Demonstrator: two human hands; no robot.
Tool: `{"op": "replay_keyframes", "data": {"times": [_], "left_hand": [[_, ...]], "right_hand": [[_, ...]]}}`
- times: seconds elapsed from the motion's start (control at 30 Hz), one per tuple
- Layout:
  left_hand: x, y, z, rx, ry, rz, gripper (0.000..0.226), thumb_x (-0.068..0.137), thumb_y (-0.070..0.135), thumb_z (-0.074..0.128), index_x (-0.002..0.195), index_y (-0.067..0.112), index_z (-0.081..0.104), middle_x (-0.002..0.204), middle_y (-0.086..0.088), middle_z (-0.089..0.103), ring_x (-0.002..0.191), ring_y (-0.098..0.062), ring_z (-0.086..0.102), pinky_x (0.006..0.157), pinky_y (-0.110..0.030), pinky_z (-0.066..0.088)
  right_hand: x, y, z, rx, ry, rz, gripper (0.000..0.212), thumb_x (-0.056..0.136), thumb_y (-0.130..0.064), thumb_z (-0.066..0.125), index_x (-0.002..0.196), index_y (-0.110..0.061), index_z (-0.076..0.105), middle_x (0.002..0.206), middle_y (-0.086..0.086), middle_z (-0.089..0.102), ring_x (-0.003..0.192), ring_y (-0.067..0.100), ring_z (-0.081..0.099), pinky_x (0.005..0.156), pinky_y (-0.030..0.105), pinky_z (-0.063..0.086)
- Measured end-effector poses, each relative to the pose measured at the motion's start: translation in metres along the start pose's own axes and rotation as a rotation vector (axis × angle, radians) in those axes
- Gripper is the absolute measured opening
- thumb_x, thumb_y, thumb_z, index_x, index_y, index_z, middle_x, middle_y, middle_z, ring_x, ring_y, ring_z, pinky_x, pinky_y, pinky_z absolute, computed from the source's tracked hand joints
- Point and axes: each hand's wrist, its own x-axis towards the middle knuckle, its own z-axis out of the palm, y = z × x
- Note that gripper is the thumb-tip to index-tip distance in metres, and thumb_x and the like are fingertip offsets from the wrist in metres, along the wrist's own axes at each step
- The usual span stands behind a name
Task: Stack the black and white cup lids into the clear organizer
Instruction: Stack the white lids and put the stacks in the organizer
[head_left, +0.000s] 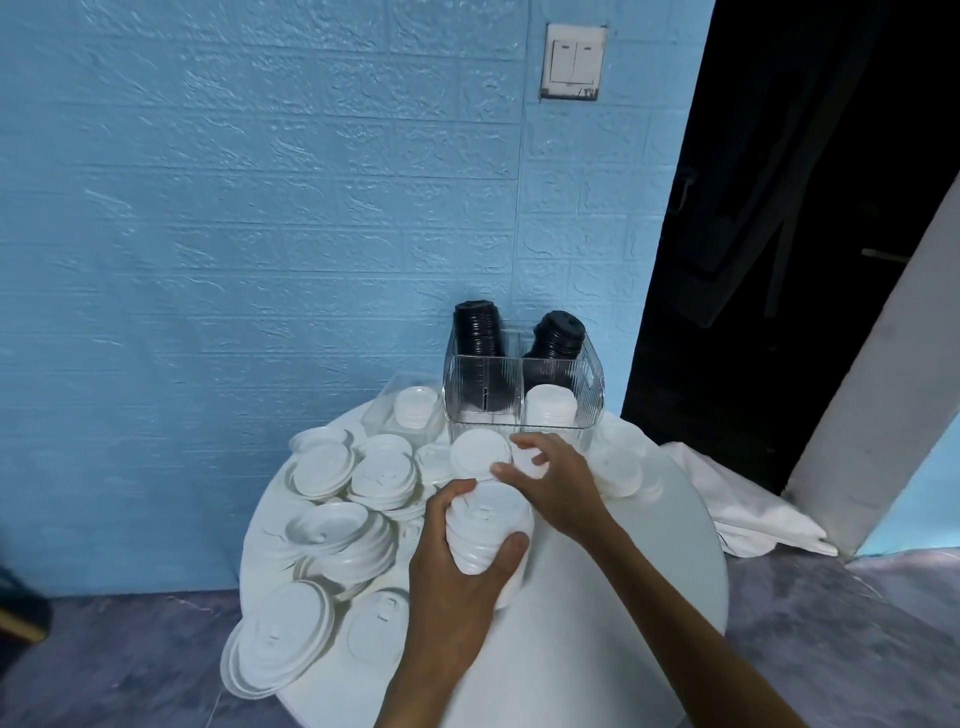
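1. Head view: your left hand (457, 561) grips a stack of white lids (488, 525) above the table (623, 597).
2. Your right hand (556, 478) pinches a white lid (527, 462) just before the clear organizer (522, 395).
3. Black lids (558, 338) and white ones stand inside it.

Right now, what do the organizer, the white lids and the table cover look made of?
Organizer: clear rigid plastic, glossy by the look; the black lid stacks show through its ribbed walls.
White lids: thin moulded plastic, matte to satin; crisp raised rims and sip tabs, and they nest tightly in the stack that the left hand grips.
Table cover: probably white cloth; it drapes off the edge in soft folds.
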Motion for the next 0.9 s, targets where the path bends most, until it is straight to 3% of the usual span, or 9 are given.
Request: {"op": "replay_keyframes", "data": {"times": [0.1, 0.2, 0.33, 0.57, 0.7, 0.8, 0.9], "left_hand": [[0.002, 0.0, -0.007, -0.008, 0.022, 0.009, 0.058, 0.062, 0.057, 0.075, 0.116, 0.055, 0.053, 0.119, 0.03, 0.065, 0.112, 0.003, 0.061, 0.087, -0.007, 0.043], [0.006, -0.001, -0.011, -0.007, 0.025, 0.012, 0.059, 0.062, 0.056, 0.077, 0.116, 0.052, 0.054, 0.119, 0.029, 0.065, 0.112, 0.002, 0.062, 0.087, -0.006, 0.042], [0.008, -0.003, -0.012, 0.002, 0.031, 0.004, 0.062, 0.061, 0.056, 0.076, 0.118, 0.04, 0.058, 0.118, 0.031, 0.064, 0.112, 0.002, 0.062, 0.086, -0.004, 0.041], [0.013, -0.006, -0.015, -0.002, 0.033, -0.011, 0.061, 0.064, 0.052, 0.078, 0.12, 0.037, 0.057, 0.118, 0.034, 0.063, 0.111, 0.007, 0.06, 0.086, -0.003, 0.04], [0.016, -0.007, -0.016, -0.007, 0.044, -0.016, 0.058, 0.066, 0.045, 0.079, 0.119, 0.039, 0.056, 0.117, 0.035, 0.063, 0.11, 0.008, 0.061, 0.086, -0.003, 0.041], [0.018, -0.007, -0.016, -0.008, 0.058, -0.012, 0.054, 0.068, 0.039, 0.08, 0.116, 0.044, 0.056, 0.118, 0.035, 0.063, 0.111, 0.007, 0.06, 0.087, -0.003, 0.041], [0.019, -0.005, -0.016, 0.0, 0.065, -0.004, 0.058, 0.064, 0.051, 0.078, 0.117, 0.054, 0.053, 0.123, 0.033, 0.062, 0.115, 0.006, 0.059, 0.09, -0.005, 0.041]], "right_hand": [[0.019, 0.008, 0.022, -0.237, -0.06, -0.163, 0.073, 0.08, -0.076, 0.057, 0.134, -0.027, 0.059, 0.129, -0.01, 0.063, 0.118, 0.016, 0.053, 0.103, 0.036, 0.036], [0.027, 0.004, 0.033, -0.38, -0.1, -0.122, 0.087, 0.072, -0.083, 0.043, 0.145, -0.036, 0.046, 0.137, -0.01, 0.053, 0.124, 0.023, 0.046, 0.102, 0.036, 0.03], [0.026, -0.008, 0.033, -0.432, -0.112, -0.058, 0.087, 0.071, -0.077, 0.042, 0.149, -0.039, 0.041, 0.146, -0.005, 0.046, 0.129, 0.028, 0.037, 0.105, 0.037, 0.023], [0.026, 0.001, 0.034, -0.392, -0.068, -0.061, 0.093, 0.066, -0.087, 0.029, 0.144, -0.04, 0.047, 0.14, -0.009, 0.057, 0.122, 0.027, 0.042, 0.101, 0.042, 0.029], [0.021, -0.006, 0.024, -0.229, -0.024, -0.063, 0.1, 0.06, -0.095, 0.047, 0.14, -0.037, 0.053, 0.137, -0.012, 0.06, 0.127, 0.024, 0.049, 0.102, 0.038, 0.029], [0.011, -0.03, 0.002, 0.047, 0.038, 0.001, 0.079, 0.061, -0.069, 0.082, 0.132, -0.042, 0.059, 0.129, -0.018, 0.062, 0.122, 0.013, 0.05, 0.105, 0.037, 0.036], [-0.001, -0.056, -0.023, 0.371, 0.014, -0.005, 0.057, 0.068, -0.038, 0.092, 0.116, -0.046, 0.062, 0.112, -0.031, 0.064, 0.102, -0.012, 0.059, 0.092, 0.023, 0.049]]}}
